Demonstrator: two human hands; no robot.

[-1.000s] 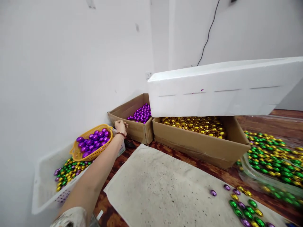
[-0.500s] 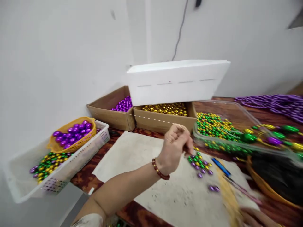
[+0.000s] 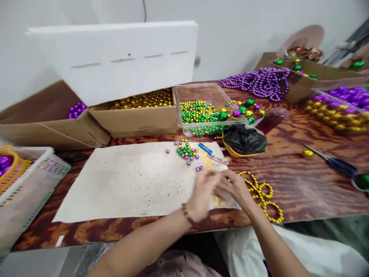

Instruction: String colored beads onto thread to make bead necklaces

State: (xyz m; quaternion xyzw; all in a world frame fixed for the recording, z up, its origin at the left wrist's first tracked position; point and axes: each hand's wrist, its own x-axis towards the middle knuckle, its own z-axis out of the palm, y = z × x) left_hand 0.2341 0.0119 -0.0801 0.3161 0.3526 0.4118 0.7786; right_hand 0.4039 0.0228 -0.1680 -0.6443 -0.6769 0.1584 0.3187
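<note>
My left hand (image 3: 202, 196), with a beaded bracelet at the wrist, is over the right part of a white cloth (image 3: 115, 184). My right hand (image 3: 235, 188) meets it there, fingers bent in towards the left fingertips. Both hands are closed at the fingertips, and what they pinch is too small and blurred to make out. Just beyond them lie loose purple, green and gold beads (image 3: 187, 152), a blue cutter-like tool (image 3: 205, 148) and a thin pointed pink-handled tool (image 3: 217, 159). Gold bead strings (image 3: 261, 192) lie beside my right hand.
Cardboard boxes of purple beads (image 3: 77, 110) and gold beads (image 3: 144, 100) stand behind, under a white foam box (image 3: 123, 73). A clear tray (image 3: 184, 125), a basket with a black bag (image 3: 245, 140) and scissors (image 3: 334, 161) are rightward. A white basket (image 3: 43, 173) stands left.
My left hand, earlier raised over the cloth with a thin thread stretched leftward from it, has come down and nearer to me, joining my right hand. The view has turned right and down.
</note>
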